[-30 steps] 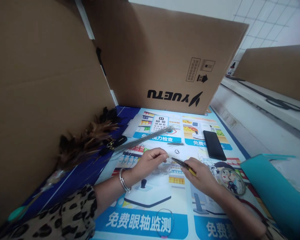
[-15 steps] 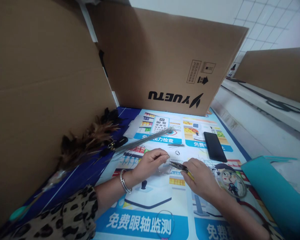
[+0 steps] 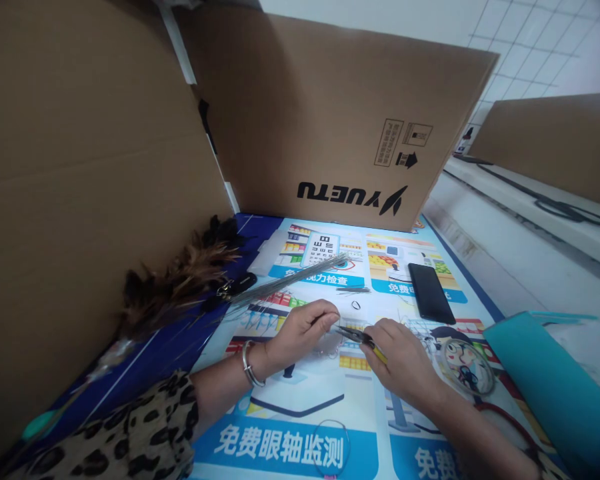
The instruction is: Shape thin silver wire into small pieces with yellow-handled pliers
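My right hand is closed around pliers with yellow handles and dark, narrow jaws that point left. Opposite the jaws, my left hand pinches a thin wire, most of it too fine to make out. The pliers' tip is close to the left fingertips; whether it grips the wire I cannot tell. Beyond my hands lie a bundle of straight grey wires, a few short wire pieces and a small dark ring.
A black phone lies right of the wires. A roll of clear tape and a teal folder are at the right. Brown feathers line the left side. Cardboard walls enclose the back and left. A wire loop lies in front.
The pliers' jaws have shifted slightly left and down toward the left fingertips. My left hand stays almost in place, still pinching.
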Action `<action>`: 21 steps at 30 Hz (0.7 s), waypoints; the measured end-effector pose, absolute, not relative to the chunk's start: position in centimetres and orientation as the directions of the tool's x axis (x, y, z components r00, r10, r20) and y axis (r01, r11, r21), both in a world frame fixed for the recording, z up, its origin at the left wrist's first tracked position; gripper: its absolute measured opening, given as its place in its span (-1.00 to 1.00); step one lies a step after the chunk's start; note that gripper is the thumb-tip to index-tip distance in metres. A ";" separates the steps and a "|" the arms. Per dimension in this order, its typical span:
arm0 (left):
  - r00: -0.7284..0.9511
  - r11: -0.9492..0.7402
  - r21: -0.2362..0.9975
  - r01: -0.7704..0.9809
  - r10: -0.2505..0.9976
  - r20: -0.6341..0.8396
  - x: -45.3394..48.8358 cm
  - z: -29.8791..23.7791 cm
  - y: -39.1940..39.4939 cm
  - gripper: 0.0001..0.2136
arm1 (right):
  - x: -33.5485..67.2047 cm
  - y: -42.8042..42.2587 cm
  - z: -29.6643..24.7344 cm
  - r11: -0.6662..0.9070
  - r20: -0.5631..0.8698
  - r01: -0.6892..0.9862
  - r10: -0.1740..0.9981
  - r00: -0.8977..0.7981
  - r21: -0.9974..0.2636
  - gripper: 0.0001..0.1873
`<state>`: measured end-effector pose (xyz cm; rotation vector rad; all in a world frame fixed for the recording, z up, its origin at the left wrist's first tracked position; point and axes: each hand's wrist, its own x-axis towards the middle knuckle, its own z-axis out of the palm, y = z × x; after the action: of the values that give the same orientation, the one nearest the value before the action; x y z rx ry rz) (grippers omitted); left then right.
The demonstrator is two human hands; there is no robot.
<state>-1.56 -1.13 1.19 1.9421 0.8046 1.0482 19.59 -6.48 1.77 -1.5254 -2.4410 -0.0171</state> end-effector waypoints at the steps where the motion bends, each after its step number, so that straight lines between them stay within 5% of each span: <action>1: 0.464 -0.508 0.845 0.167 0.797 0.388 -1.6 1.1 -1.2 -0.84 | 19.6 -6.5 1.8 0.449 0.229 0.885 0.881 -0.414 -0.128 -0.77; 21: 0.501 -0.602 0.767 0.221 0.745 0.441 -1.8 1.0 -1.2 -0.85 | 19.6 -6.6 2.0 0.464 0.243 0.878 0.871 -0.428 -0.116 -0.79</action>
<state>-1.80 -1.25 1.02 2.0977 0.7879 1.0424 19.61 -6.64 1.95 -1.4991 -2.4476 -0.0404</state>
